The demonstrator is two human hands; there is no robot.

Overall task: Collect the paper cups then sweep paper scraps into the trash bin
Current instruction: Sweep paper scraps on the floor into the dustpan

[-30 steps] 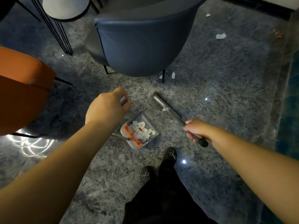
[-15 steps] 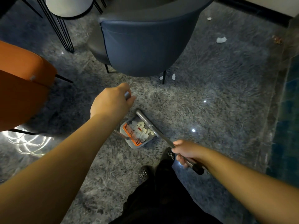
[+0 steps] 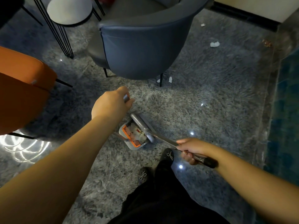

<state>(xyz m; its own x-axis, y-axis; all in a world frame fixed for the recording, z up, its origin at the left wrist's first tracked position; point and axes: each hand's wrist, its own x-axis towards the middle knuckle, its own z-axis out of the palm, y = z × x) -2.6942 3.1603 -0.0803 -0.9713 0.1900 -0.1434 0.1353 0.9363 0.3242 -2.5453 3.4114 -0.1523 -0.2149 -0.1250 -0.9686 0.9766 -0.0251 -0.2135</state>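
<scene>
Moved: my broom head [image 3: 142,126] now lies across the dustpan [image 3: 137,145] mouth, pulled in from the floor.
Hands: my left hand [image 3: 111,104] grips the dustpan handle; my right hand [image 3: 190,147] clamps the broom shaft.
Scraps: some paper scraps [image 3: 214,44] remain near the blue chair [image 3: 140,50].
Risk: tilting the pan could spill its load.
Hidden: no trash bin or cups in view.

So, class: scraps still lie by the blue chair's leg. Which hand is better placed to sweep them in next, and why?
The right hand. It already grips the broom, and the scraps lie on its side. The left hand holds the dustpan handle, steadying the dustpan.
</scene>
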